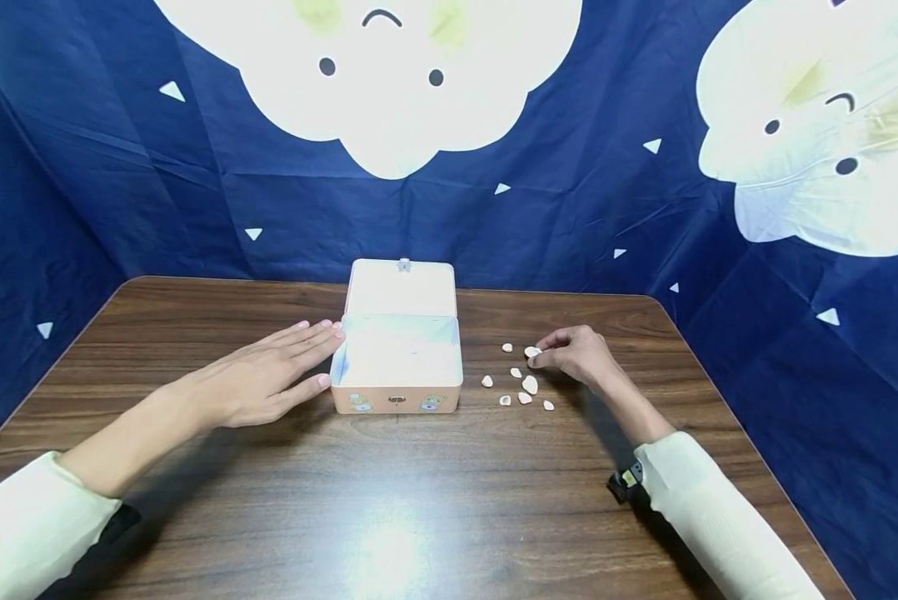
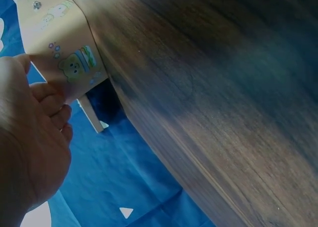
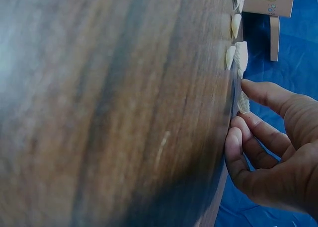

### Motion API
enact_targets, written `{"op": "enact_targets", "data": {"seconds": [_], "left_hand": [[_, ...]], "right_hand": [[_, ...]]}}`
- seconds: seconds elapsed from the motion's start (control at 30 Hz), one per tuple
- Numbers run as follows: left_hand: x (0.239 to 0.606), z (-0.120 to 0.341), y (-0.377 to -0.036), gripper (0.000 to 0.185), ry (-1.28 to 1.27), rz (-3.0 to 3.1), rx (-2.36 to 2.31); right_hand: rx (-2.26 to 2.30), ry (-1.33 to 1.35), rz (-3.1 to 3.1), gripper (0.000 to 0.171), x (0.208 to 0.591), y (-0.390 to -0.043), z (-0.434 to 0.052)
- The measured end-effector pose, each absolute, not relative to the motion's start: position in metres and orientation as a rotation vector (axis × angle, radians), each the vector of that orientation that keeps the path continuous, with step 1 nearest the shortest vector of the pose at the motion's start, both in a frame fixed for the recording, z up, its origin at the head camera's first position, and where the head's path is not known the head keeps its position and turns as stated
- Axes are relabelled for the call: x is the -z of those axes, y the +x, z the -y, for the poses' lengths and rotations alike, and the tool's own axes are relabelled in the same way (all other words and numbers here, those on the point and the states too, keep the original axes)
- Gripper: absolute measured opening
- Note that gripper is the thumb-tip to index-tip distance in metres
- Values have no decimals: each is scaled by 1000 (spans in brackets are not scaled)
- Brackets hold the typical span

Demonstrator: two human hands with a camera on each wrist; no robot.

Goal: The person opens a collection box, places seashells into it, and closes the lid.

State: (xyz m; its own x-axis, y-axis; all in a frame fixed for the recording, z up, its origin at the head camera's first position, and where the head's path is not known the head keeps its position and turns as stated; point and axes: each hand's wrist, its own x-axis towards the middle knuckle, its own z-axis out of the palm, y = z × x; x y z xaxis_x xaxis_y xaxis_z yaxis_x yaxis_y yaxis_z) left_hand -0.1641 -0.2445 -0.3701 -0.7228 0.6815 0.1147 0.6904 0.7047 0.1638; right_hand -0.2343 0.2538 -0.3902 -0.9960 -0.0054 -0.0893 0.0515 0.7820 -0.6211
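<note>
A small peach tin box [image 1: 396, 400] with cartoon bear pictures on its front stands with its lid [image 1: 401, 287] raised at the back. My left hand [image 1: 265, 379] has its fingers extended, the tips at the box's left side. In the left wrist view, the fingers [image 2: 52, 105] overlap the box's decorated face [image 2: 64, 43]. To the right of the box, my right hand [image 1: 575, 358] pinches a white seashell [image 3: 243, 103] between thumb and fingertips, low over the table. Several more small seashells [image 1: 530, 385] lie scattered between that hand and the box.
The brown wood-grain table [image 1: 269, 517] ends at a rounded back edge. Behind it hangs a dark blue cloth [image 1: 299, 208] with white clouds and small triangles. A black strap device [image 1: 625, 483] sits at the right sleeve's cuff.
</note>
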Motion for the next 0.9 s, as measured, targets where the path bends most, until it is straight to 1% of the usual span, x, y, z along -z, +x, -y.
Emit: {"op": "enact_targets", "data": {"seconds": [0.23,0.9], "left_hand": [[368,241,-161,67,-1110,2884,247],[375,232,-153,67,-1035,2884,274]], "right_hand": [[1048,35,-2876,32,390,-234,-254],[1058,36,-2872,34,392,-233,-254]]}}
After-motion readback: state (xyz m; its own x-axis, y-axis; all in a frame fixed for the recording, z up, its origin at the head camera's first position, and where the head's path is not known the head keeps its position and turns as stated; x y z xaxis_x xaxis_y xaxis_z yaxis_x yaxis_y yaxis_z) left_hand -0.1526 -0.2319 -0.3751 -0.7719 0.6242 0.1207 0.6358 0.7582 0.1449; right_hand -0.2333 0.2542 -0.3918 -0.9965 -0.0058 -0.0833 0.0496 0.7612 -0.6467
